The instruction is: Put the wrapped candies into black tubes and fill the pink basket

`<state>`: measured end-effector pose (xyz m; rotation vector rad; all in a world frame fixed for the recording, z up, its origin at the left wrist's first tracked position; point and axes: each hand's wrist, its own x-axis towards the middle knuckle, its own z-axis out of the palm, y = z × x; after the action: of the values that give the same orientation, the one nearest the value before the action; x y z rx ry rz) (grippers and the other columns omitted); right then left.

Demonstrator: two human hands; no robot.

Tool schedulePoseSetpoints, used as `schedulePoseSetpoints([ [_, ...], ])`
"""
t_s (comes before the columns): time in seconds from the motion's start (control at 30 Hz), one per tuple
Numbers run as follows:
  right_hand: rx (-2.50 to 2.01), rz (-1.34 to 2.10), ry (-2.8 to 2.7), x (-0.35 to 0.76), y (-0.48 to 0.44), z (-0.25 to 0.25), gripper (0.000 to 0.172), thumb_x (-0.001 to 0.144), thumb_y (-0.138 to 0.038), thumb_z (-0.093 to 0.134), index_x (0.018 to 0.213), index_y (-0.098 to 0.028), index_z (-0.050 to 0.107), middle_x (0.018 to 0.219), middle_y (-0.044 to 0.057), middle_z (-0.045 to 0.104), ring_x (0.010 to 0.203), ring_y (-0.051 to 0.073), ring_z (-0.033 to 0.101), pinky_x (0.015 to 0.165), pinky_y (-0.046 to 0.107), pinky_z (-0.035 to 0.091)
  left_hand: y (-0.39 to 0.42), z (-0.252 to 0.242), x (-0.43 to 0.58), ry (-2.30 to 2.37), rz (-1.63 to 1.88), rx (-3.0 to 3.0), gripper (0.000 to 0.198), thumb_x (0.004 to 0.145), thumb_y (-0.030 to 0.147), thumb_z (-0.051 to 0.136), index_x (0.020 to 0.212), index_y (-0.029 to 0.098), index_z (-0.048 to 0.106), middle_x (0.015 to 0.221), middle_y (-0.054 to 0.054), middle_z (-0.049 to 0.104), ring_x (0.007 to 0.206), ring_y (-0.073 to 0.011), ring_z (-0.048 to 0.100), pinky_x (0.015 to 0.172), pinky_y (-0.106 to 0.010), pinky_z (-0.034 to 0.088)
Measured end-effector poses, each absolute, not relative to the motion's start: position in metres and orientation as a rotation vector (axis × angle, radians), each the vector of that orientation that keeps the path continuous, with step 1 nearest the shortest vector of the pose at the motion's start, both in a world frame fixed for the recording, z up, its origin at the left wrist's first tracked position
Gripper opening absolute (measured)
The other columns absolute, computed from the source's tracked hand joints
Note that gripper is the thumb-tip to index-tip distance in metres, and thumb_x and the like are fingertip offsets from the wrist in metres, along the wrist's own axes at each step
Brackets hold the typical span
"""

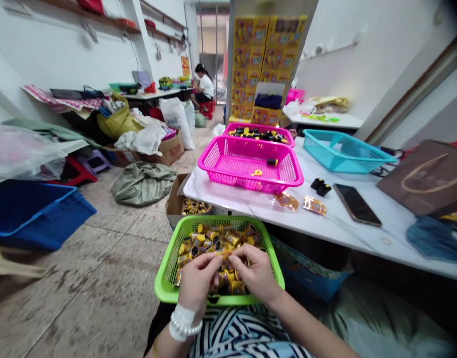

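Both my hands are over a lime-green basket [162, 283] on my lap, filled with small yellow-and-black cylinders [198, 241] in printed wrapping. My left hand [200, 278], with a white band and beaded bracelet at the wrist, is closed with thumb and finger pinched. Opposite it, my right hand [253, 271] pinches too, its fingertips close to the left ones. Between the two sets of fingertips shows a small orange-yellow piece [225, 254]; its exact kind is too small to make out. Fingers hide some of the cylinders beneath.
On the white table [243, 203] are a pink basket [232, 164] holding a black cylinder, a second pink basket behind, a turquoise basket [336, 156], black cylinders [321, 187], printed wrappers [314, 205] and a phone [357, 204]. A blue crate [38, 214] stands left. A person [204, 84] sits far back.
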<state>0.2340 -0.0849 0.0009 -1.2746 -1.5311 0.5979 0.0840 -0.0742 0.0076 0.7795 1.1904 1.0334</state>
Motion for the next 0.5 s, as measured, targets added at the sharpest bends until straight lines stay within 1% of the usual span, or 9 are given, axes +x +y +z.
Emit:
schedulePoseSetpoints([
  [0.07, -1.252, 0.573, -1.605, 0.234, -0.082, 0.006, 0.022, 0.088, -0.025, 0.061, 0.067, -0.018, 0.064, 0.063, 0.0, 0.063, 0.058, 0.012, 0.057, 0.059, 0.024, 0.044, -0.074, 0.008, 0.082, 1.147, 0.982, 0.773, 0.045, 0.058, 0.048, 0.086, 0.082, 0.012, 0.072, 0.042, 0.005, 0.049, 0.038, -0.0038, 0.034, 0.038, -0.017, 0.019],
  [0.13, -1.2, 0.528, -1.718, 0.24, -0.075, 0.02, 0.025, 0.089, -0.025, 0.06, 0.065, -0.018, 0.064, 0.06, 0.0, 0.062, 0.056, 0.011, 0.056, 0.056, 0.023, 0.042, -0.075, 0.009, 0.079, 1.114, 0.959, 0.755, 0.043, 0.057, 0.047, 0.087, 0.075, 0.012, 0.07, 0.045, 0.004, 0.051, 0.037, -0.0021, 0.03, 0.038, -0.016, 0.015],
  [0.2, -1.148, 0.41, -1.824, 0.256, -0.059, 0.044, 0.031, 0.09, -0.028, 0.059, 0.06, -0.019, 0.062, 0.056, 0.0, 0.059, 0.052, 0.011, 0.053, 0.053, 0.024, 0.04, -0.076, 0.01, 0.076, 1.099, 0.979, 0.714, 0.042, 0.057, 0.047, 0.086, 0.066, 0.013, 0.064, 0.045, 0.004, 0.052, 0.037, -0.0012, 0.027, 0.038, -0.015, 0.013],
  [0.27, -1.146, 0.197, -1.856, 0.282, -0.031, 0.079, 0.037, 0.091, -0.033, 0.058, 0.057, -0.019, 0.059, 0.053, 0.0, 0.057, 0.05, 0.012, 0.051, 0.052, 0.025, 0.039, -0.076, 0.012, 0.072, 1.084, 0.991, 0.682, 0.042, 0.058, 0.047, 0.085, 0.065, 0.015, 0.06, 0.042, 0.004, 0.051, 0.036, -0.0009, 0.025, 0.038, -0.014, 0.012],
  [0.33, -1.229, -0.025, -1.841, 0.313, 0.009, 0.118, 0.036, 0.093, -0.037, 0.056, 0.062, -0.02, 0.064, 0.06, 0.002, 0.062, 0.055, 0.013, 0.055, 0.057, 0.027, 0.042, -0.074, 0.013, 0.068, 1.06, 0.969, 0.676, 0.04, 0.061, 0.047, 0.084, 0.068, 0.016, 0.059, 0.039, 0.005, 0.049, 0.033, -0.0008, 0.022, 0.037, -0.014, 0.01],
  [0.4, -1.408, -0.196, -1.899, 0.343, 0.055, 0.151, 0.03, 0.094, -0.037, 0.054, 0.076, -0.019, 0.07, 0.073, 0.004, 0.069, 0.066, 0.015, 0.061, 0.066, 0.028, 0.045, -0.071, 0.014, 0.066, 1.03, 0.95, 0.673, 0.041, 0.061, 0.048, 0.084, 0.073, 0.016, 0.062, 0.043, 0.004, 0.053, 0.031, -0.0009, 0.025, 0.035, -0.014, 0.009],
  [0.47, -1.781, -0.309, -2.052, 0.367, 0.099, 0.171, 0.022, 0.093, -0.032, 0.055, 0.089, -0.018, 0.072, 0.089, 0.007, 0.072, 0.08, 0.016, 0.064, 0.073, 0.028, 0.045, -0.067, 0.013, 0.067, 0.999, 0.929, 0.659, 0.043, 0.058, 0.048, 0.086, 0.078, 0.015, 0.065, 0.05, 0.002, 0.058, 0.032, -0.0016, 0.031, 0.033, -0.014, 0.01],
  [0.5, -1.868, -0.301, -2.093, 0.376, 0.118, 0.175, 0.016, 0.087, -0.027, 0.063, 0.085, -0.016, 0.073, 0.087, 0.009, 0.072, 0.079, 0.017, 0.063, 0.072, 0.028, 0.044, -0.065, 0.012, 0.068, 0.981, 0.903, 0.656, 0.045, 0.057, 0.048, 0.086, 0.079, 0.015, 0.067, 0.052, 0.001, 0.059, 0.032, -0.0014, 0.032, 0.032, -0.013, 0.01],
])
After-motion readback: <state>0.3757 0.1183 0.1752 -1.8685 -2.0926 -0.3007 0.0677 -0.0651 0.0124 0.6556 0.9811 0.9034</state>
